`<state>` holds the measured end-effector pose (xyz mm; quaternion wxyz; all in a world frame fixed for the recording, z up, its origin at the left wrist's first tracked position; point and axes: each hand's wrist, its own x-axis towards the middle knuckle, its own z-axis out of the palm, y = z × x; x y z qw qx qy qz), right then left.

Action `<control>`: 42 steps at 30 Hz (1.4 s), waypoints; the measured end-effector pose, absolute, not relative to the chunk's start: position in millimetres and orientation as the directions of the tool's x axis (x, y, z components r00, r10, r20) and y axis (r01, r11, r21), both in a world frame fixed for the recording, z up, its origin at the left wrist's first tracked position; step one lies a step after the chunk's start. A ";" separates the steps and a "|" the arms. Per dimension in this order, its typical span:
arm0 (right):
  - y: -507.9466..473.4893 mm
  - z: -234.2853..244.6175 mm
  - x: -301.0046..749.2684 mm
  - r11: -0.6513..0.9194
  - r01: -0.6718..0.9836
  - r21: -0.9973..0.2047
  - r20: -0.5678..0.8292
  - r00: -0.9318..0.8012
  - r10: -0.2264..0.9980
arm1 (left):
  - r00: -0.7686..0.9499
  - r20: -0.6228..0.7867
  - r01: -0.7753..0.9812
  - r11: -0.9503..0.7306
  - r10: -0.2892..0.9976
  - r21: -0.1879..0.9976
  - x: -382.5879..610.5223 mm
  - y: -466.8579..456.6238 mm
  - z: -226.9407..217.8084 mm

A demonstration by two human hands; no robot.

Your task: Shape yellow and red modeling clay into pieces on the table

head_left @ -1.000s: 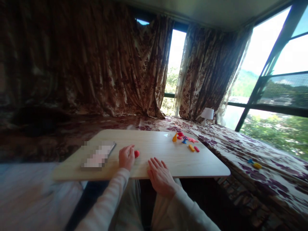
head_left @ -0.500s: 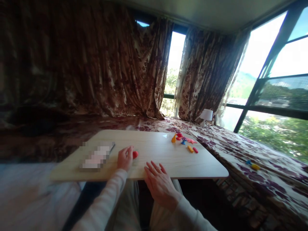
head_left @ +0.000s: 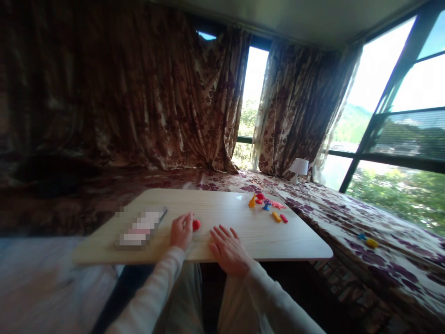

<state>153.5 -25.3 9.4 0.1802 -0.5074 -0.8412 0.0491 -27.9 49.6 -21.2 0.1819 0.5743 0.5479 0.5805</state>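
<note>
My left hand rests on the light wooden table near its front edge, fingers curled, fingertips touching a small red ball of something like clay. Whether the hand grips the ball I cannot tell. My right hand lies flat on the table's front edge just right of it, fingers stretched out and apart, holding nothing. Both arms wear pale long sleeves.
Several small coloured pieces, orange, red, blue and pink, lie at the table's far right. A flat blurred object lies on the left. A yellow and blue piece sits on the floral bedcover to the right. A small white lamp stands by the curtains.
My right hand slid back toward me off the table edge, then moved forward again onto it. My left hand has stayed by the red ball.
</note>
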 end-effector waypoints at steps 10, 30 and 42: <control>-15.9 31.5 183.3 0.518 0.767 -0.379 0.212 -0.473 0.855 | -0.275 0.594 0.517 -0.405 0.756 0.754 -28.2 49.6 -23.5; 32.6 -16.8 167.2 0.546 0.203 -0.813 0.554 -0.019 0.832 | 0.163 0.683 0.770 -0.524 0.712 0.363 27.8 27.1 -9.2; 25.9 -16.4 170.4 0.637 0.388 -0.666 0.663 -0.083 0.744 | 0.145 0.613 0.796 -0.460 0.777 0.394 25.4 35.5 -11.2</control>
